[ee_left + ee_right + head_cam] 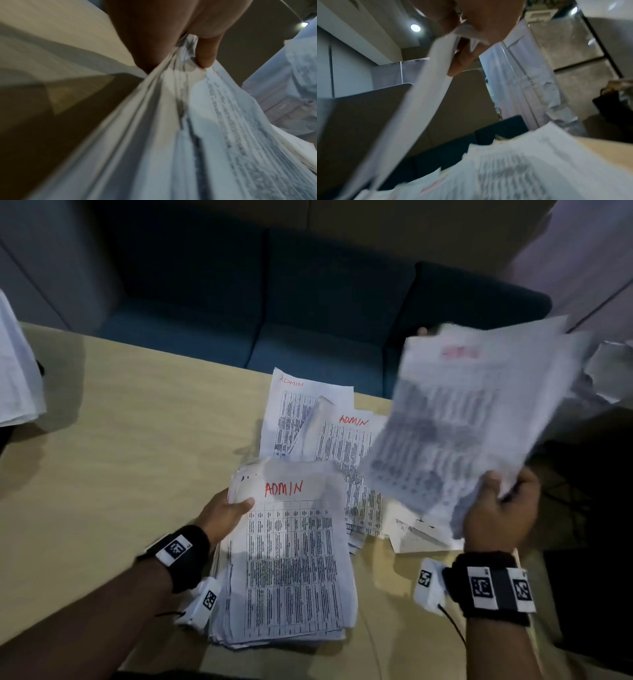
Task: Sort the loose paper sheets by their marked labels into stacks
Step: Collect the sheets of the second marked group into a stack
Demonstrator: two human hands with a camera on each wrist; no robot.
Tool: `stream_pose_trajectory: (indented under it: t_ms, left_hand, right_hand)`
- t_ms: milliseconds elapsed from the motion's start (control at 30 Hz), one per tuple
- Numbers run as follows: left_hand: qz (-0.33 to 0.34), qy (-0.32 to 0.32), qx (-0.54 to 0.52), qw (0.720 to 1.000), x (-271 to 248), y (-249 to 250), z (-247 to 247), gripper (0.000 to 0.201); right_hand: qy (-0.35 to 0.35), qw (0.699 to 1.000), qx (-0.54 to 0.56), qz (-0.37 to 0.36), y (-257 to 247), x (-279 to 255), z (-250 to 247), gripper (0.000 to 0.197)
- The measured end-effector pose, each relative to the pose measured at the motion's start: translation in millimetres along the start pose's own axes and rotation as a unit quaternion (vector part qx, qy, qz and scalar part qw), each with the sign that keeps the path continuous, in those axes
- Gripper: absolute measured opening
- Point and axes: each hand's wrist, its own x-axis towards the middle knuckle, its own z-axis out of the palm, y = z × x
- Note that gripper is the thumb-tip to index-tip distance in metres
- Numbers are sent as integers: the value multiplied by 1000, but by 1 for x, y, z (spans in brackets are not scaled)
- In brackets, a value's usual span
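Observation:
My left hand (227, 513) grips the upper left edge of a thick stack of printed sheets (291, 563) whose top page reads ADMIN in red; the thumb (206, 54) presses on the top of the stack (188, 135). My right hand (496, 508) pinches the lower corner of a sheet (469, 419), blurred, held up in the air over the table's right side, with a red label I cannot read. In the right wrist view that sheet (412, 108) hangs from my fingers. Two loose ADMIN sheets (329, 422) lie behind the stack.
The pale wooden table (120, 457) carries more loose papers (418, 532) under the raised sheet. Another pile of papers (17, 371) shows at the far left edge. A dark blue sofa (274, 302) stands behind the table, with crumpled paper (609, 371) at the right.

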Motion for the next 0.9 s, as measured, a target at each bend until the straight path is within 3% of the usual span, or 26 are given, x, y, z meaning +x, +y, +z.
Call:
stream_pose_trajectory:
  t_ms: [67, 133, 233, 267, 333, 400, 500, 567, 633, 700, 800, 900]
  left_hand:
    - [-9, 19, 18, 1000, 1, -3, 1, 36]
    - [-15, 41, 24, 999, 0, -3, 3, 40]
    - [-1, 38, -51, 998, -2, 1, 6, 53]
    - [6, 29, -90, 996, -4, 3, 6, 63]
    - [19, 2, -99, 995, -6, 2, 3, 77]
    - [44, -3, -27, 999, -9, 2, 3, 63]
    - [48, 30, 21, 998, -7, -2, 2, 53]
    - [38, 7, -3, 999, -6, -6, -2, 57]
    - [23, -20, -6, 1000, -7, -9, -2, 55]
    - [24, -41, 8, 999, -9, -9, 2, 56]
    - [40, -78, 29, 996, -10, -11, 6, 59]
    - [46, -80, 48, 995, -8, -13, 9, 61]
  right_hand:
    - [-90, 996, 1, 21, -1, -21, 15, 20]
    - [-197, 976, 7, 88, 6, -52, 30, 37]
    - [-321, 911, -60, 250, 25, -100, 47, 27]
    - [-354, 892, -93, 264, 32, -113, 51, 27]
    - [-439, 855, -162, 225, 49, -131, 56, 31]
    - [-512, 815, -205, 176, 60, -140, 61, 38]
    - [-521, 807, -218, 174, 64, -132, 69, 53]
    - [-470, 842, -193, 183, 60, -116, 79, 69]
    - [-418, 880, -183, 129, 49, -99, 91, 78]
    - [-401, 888, -223, 35, 32, -90, 103, 80]
    - [-393, 836, -364, -117, 7, -91, 120, 81]
    - [-458, 788, -367, -184, -4, -106, 136, 74]
